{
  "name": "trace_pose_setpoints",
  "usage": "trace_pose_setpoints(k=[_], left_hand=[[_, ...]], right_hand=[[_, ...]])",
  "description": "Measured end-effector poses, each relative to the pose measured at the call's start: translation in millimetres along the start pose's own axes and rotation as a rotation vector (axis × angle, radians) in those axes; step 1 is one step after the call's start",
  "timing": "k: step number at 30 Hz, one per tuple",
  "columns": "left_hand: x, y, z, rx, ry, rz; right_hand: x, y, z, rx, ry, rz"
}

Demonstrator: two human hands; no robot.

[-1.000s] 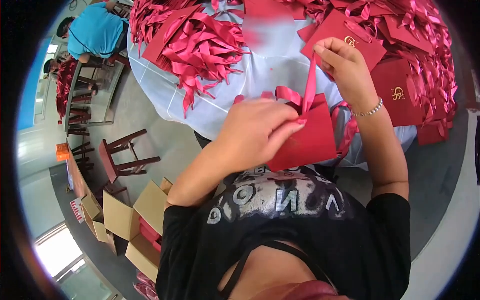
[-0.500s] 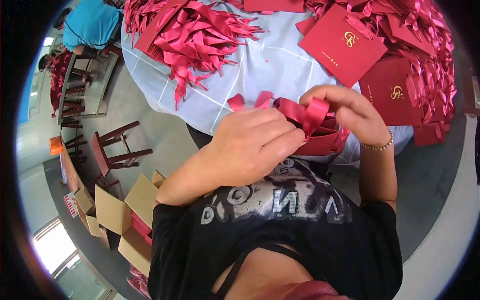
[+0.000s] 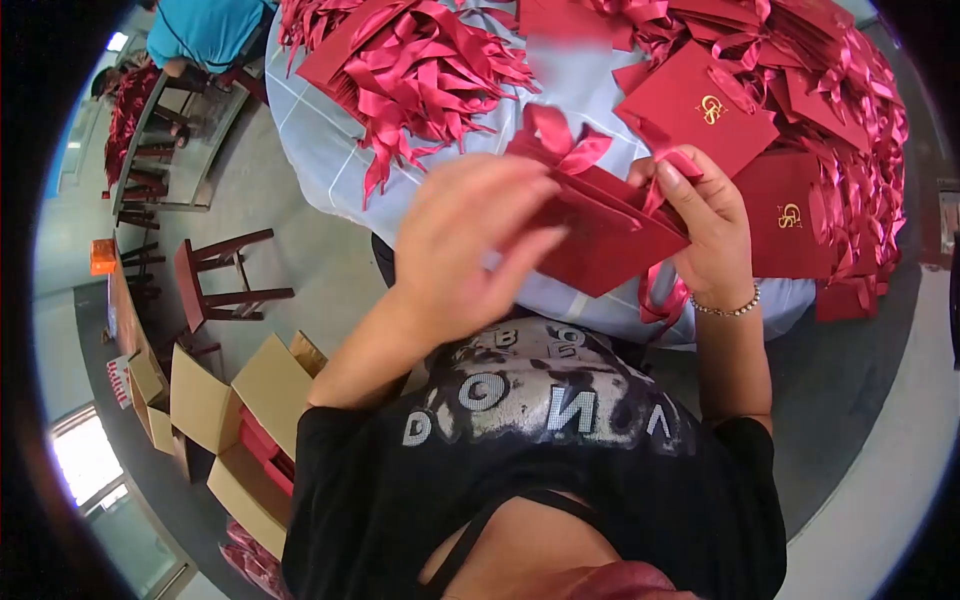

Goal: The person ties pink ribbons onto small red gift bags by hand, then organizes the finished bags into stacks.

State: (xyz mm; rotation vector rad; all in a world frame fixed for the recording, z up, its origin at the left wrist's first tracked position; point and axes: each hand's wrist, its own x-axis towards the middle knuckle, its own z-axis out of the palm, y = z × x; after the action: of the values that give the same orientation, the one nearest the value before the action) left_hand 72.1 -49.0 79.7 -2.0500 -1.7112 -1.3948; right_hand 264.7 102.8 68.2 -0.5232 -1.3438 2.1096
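A small red gift bag with pink-red ribbon handles is held tilted at the near edge of the cloth-covered table. My right hand pinches its ribbon at the right end of the bag's top, thumb against fingers. A ribbon loop stands up from the bag's far left corner, and more ribbon hangs below my right hand. At the bag's left side is my left hand, slightly blurred, thumb and fingers apart, fingertips overlapping the bag in this view.
Red bags with gold lettering are piled at the right of the table. Another ribboned stack lies at the back left. A wooden stool and open cardboard boxes stand to my left. A person in blue sits farther off.
The bag has turned and risen into fuller view. My left hand has opened and moved off the ribbon to the left; my right hand has closed on the ribbon at the right end.
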Motion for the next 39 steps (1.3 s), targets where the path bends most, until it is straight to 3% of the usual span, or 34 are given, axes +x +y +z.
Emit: trace_pose_setpoints(k=[2, 3, 6, 10, 16, 23, 26, 31, 35, 39], left_hand=[[-16.0, -14.5, 3.8, -0.070, 0.094, -0.247], [-22.9, -17.7, 6.9, -0.216, 0.068, -0.427], [-39.8, -27.1, 29.5, -0.622, 0.087, -0.695], [-45.2, -34.0, 30.8, -0.996, -0.147, -0.938], [-35.7, -43.3, 14.9, -0.895, -0.147, -0.902], [-67.2, -68.0, -19.8, -1.222, -0.052, -0.851], [-89.6, -85.6, -35.5, -1.419, 0.007, -0.806], [-117.6, -84.8, -63.9, -1.517, 0.167, -0.810], [-153.4, -82.8, -82.3, -1.330, 0.296, -0.919], [-197.0, -84.0, -88.2, -1.235, 0.396, -0.968]], right_hand=[[-0.9, 6.0, -2.9, 0.069, 0.045, -0.046], [-0.7, 8.5, -4.2, 0.075, 0.042, -0.051], [-0.8, 14.0, -2.7, 0.089, 0.026, -0.061], [-0.2, 12.6, 3.1, 0.107, 0.075, -0.093], [0.5, 6.1, -36.6, 0.300, 0.240, -0.145], [-19.0, -5.2, -19.9, 0.135, 0.310, -0.137], [-22.5, 2.1, -17.3, 0.066, 0.206, -0.124], [-32.1, 19.9, -2.5, -0.113, 0.140, -0.075], [-47.6, 27.0, 2.0, -0.318, 0.155, -0.032], [-78.2, 21.6, -13.8, -0.631, 0.276, -0.140]])
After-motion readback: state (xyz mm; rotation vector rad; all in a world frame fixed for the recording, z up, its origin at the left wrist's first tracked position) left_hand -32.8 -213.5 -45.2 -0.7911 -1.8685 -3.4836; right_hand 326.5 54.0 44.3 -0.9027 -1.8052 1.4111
